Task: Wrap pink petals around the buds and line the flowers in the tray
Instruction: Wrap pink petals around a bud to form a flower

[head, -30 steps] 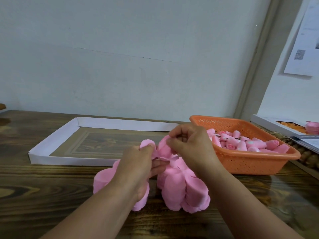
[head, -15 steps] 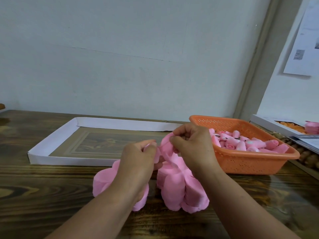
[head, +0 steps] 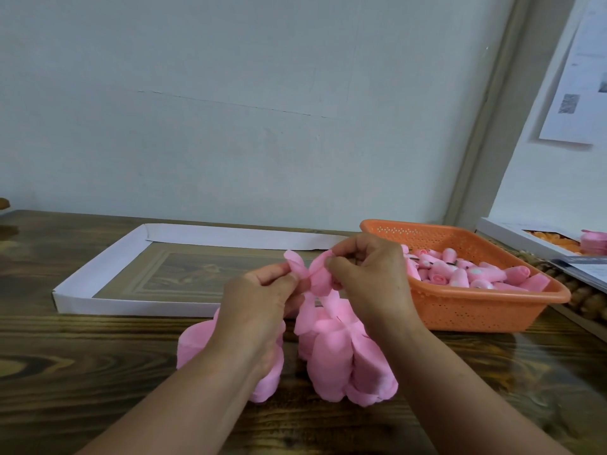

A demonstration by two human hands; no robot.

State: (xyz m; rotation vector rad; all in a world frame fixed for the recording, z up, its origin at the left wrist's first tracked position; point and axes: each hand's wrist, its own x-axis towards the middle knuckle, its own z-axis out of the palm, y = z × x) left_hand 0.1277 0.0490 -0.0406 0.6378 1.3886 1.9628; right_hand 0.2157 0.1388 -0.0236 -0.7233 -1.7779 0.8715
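My left hand [head: 262,300] and my right hand [head: 371,277] meet above the table, both pinching one thin pink petal piece [head: 305,270] between thumbs and fingers. Below them lie two stacks of pink petals: one [head: 345,359] under my right wrist, another [head: 193,343] partly hidden by my left hand. A shallow white cardboard tray [head: 98,274] sits behind my hands at the left; nothing shows inside it. An orange plastic basket [head: 492,307] at the right holds several rolled pink buds [head: 473,274]. Whether a bud sits in my fingers is hidden.
The dark wooden table [head: 82,372] runs up to a pale wall. At the far right edge lie a white box with orange pieces [head: 551,239], a small pink stack [head: 594,241] and papers. A printed sheet [head: 578,77] hangs on the right wall.
My hands stayed close together, working the petal. The petal's free lobe now stands up above my left thumb, and the view has dipped slightly.
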